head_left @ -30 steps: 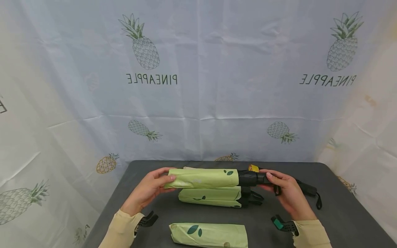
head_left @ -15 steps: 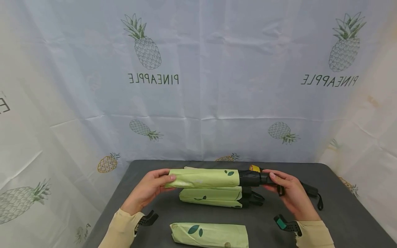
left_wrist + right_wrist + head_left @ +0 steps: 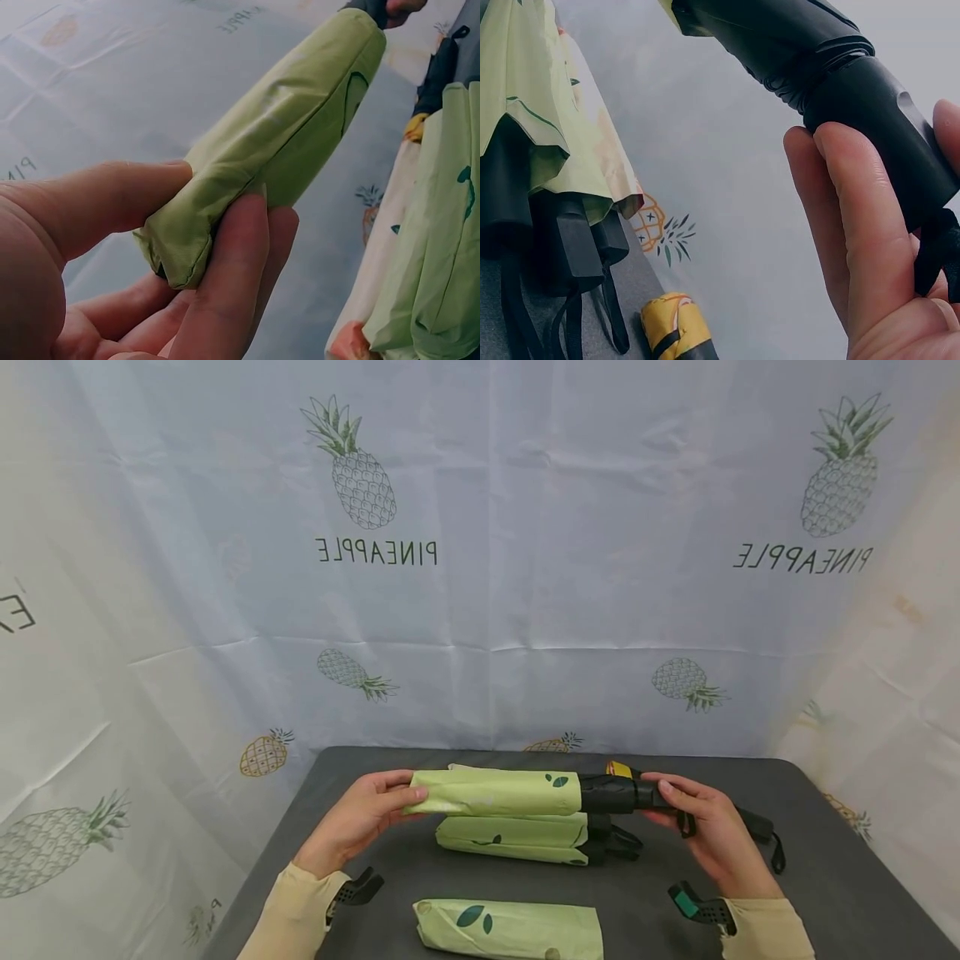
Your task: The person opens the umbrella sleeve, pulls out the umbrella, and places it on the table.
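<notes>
A folded black umbrella in a light green sleeve with dark leaf prints is held level between both hands, above the table. My left hand pinches the sleeve's far-left end between thumb and fingers; in the left wrist view, the sleeve runs away from the fingertips. My right hand grips the black handle, its wrist strap hanging by the palm. The right wrist view shows the handle and gathered black fabric, with the sleeve's edge at the top. The umbrella's inner length is hidden by the sleeve.
Below the held umbrella, green-sleeved umbrellas lie on the dark grey table, black handles rightward. A flat green sleeve lies nearest me. Behind are a yellow-and-black item and a black handle. A pineapple-print curtain encloses the table.
The right hand has shifted slightly right with the handle, so a little more black fabric shows beyond the sleeve's edge. The left hand keeps its pinch. The head view has turned slightly.
</notes>
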A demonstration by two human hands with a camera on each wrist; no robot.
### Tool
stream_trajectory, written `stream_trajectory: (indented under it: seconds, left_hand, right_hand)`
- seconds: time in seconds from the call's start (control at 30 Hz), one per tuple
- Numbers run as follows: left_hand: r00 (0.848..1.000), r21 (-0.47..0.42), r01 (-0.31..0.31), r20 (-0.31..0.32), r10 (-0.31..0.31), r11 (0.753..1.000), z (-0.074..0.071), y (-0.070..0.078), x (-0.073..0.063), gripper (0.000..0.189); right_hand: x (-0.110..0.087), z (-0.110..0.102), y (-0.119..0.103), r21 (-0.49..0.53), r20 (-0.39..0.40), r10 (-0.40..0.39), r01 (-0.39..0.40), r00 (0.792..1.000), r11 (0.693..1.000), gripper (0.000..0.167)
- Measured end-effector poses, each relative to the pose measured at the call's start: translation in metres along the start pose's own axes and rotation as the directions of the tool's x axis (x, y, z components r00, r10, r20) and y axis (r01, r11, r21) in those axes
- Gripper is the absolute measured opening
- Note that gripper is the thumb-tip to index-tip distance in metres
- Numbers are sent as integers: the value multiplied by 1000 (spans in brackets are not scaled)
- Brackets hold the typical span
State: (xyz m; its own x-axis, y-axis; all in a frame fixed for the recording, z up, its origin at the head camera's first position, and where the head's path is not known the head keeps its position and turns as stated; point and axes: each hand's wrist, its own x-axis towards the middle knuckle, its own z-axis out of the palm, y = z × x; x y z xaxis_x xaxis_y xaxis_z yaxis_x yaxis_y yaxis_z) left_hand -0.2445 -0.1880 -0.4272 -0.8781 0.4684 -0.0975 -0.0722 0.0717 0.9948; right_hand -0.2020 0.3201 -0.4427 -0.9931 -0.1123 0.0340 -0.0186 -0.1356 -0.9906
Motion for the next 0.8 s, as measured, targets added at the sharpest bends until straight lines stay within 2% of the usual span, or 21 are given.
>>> stream_trajectory:
  seconds: [0.33,0.8]
  left_hand:
    - [1000,7,-14,14,14,1000,-5,2,-2,60]
    - [999,4,0,-33,0,1000,-10,4,-6,70]
  right_hand:
    - [-3,-5,-3,23,17,-17,17,1000,1000,32]
    - [-5,-14,-6,75,29,-50,48,998,996,36]
